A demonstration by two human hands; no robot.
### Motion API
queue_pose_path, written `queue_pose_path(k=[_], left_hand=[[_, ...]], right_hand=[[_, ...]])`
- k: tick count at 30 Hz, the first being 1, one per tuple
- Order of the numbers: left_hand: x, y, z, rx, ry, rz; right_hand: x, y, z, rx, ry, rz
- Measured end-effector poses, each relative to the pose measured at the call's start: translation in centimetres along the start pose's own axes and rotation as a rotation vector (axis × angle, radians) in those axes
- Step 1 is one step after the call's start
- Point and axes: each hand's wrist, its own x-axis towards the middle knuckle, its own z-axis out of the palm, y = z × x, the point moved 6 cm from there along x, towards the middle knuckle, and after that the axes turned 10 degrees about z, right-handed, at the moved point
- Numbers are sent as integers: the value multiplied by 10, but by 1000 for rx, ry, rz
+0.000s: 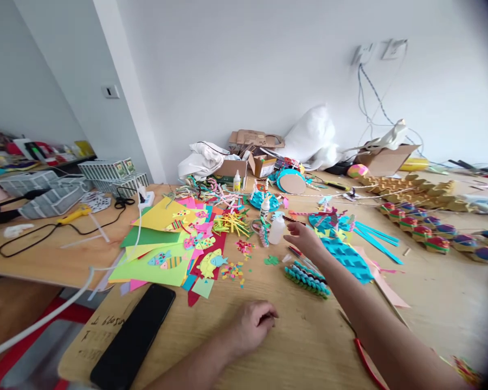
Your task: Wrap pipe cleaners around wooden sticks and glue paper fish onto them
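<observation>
My right hand (304, 239) reaches over the table with its fingers stretched apart, right beside a translucent white bottle (276, 232). Whether the fingertips touch the bottle I cannot tell. A small glue bottle (265, 207) stands just behind it. Near the front, my left hand (252, 325) rests on the tabletop, its fingers curled in; anything inside them is hidden. Between the hands lies a bundle of blue, black and green braided pipe cleaners (307, 279). Green paper scraps (272, 260) and colourful confetti dots (232, 272) lie to its left.
Coloured paper sheets (146, 238) with paper fish cover the left, near a black phone (134, 336). Red-handled scissors (366, 363) lie at front right. Blue egg-carton pieces (347, 260) and painted egg-carton strips (437, 244) sit on the right. A white cable (81, 292) crosses the left side.
</observation>
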Motion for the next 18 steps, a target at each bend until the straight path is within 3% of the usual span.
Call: queue_pose_path(k=[3,8,14,18], left_hand=[[-1,0,-1,-79,50,-15],[0,17,-18,-205,110,-36],[7,64,-78,222,67,105],[9,49,-132,546,20,-7]], right_hand=[[-39,-17,-5,8,-36,-72],[-105,-44,12,52,-75,-298],[-143,-33,33,90,65,-397],[-154,-26,36,91,162,-471]])
